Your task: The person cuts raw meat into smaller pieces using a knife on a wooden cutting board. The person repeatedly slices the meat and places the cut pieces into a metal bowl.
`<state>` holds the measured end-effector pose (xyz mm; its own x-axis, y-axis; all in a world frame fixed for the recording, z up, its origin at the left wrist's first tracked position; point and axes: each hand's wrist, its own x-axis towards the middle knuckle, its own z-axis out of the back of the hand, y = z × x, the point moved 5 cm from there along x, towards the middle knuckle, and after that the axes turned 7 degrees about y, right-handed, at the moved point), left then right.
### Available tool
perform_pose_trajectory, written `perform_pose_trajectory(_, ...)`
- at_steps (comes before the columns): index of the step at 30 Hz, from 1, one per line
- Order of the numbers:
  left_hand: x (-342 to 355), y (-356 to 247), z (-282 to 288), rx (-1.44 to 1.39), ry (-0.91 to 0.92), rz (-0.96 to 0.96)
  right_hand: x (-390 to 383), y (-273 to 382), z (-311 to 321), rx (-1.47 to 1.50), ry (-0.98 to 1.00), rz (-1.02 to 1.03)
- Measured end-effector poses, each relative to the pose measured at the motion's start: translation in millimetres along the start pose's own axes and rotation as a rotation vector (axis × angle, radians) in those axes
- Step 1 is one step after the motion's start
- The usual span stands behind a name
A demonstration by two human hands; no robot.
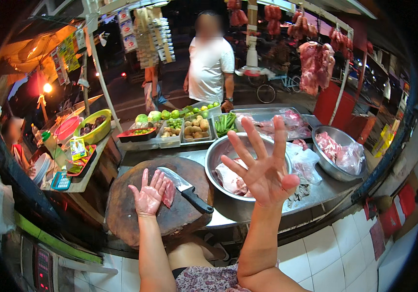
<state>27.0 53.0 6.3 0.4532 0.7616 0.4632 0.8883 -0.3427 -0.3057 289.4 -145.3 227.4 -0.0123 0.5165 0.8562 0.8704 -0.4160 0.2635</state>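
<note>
My left hand [147,200] is palm up with spread fingers over a round wooden chopping block [126,204]. It holds nothing. Right beside its fingers lies a small piece of raw meat [169,194]. A knife [192,195] with a broad blade and black handle rests on the block, its handle pointing toward the near right. My right hand [266,177] is raised, palm showing and fingers wide apart, with nothing in it. It partly hides a large metal bowl [210,163] that contains a big chunk of raw meat [231,181].
A second metal bowl [357,175] of meat and plastic bags [306,165] stand to the right. Behind are trays of potatoes [196,127], limes [175,114] and green vegetables [225,123]. Meat [316,68] hangs overhead. A person [210,68] in white stands across the counter.
</note>
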Motion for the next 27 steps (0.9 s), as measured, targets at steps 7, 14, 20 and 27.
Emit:
perform_pose_trajectory(7, 1, -4, 6, 0.041, -0.047, -0.032, -1, -20, 16, -0.021, -0.070, -0.099)
perform_pose_trajectory(14, 1, -6, 6, 0.049, -0.035, -0.033, -4, -21, 27, -0.011, -0.029, -0.086)
perform_pose_trajectory(20, 1, -1, 8, -0.021, -0.041, 0.026, -23, 9, 26, -0.039, 0.005, -0.043)
perform_pose_trajectory(27, -2, 1, 0, -0.134, 0.113, 0.104, -25, 6, 24, -0.037, -0.048, -0.052)
